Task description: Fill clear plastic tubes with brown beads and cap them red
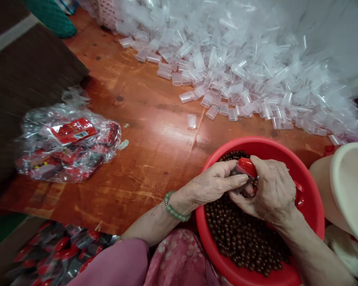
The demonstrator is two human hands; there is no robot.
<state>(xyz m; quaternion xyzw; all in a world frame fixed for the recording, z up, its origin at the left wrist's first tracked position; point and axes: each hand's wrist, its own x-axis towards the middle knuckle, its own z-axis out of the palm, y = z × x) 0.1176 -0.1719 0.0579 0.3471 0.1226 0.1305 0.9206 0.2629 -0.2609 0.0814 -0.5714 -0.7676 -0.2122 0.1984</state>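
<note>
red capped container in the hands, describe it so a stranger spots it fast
A red plastic basin of brown beads sits at bottom right. Above it, the left hand and right hand hold a small container; its red cap sets it apart from the loose clear tubes.

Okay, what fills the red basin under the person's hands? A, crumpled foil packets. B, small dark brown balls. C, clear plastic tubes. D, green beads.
B: small dark brown balls lie heaped in the red basin, below the left hand and the right hand.
</note>
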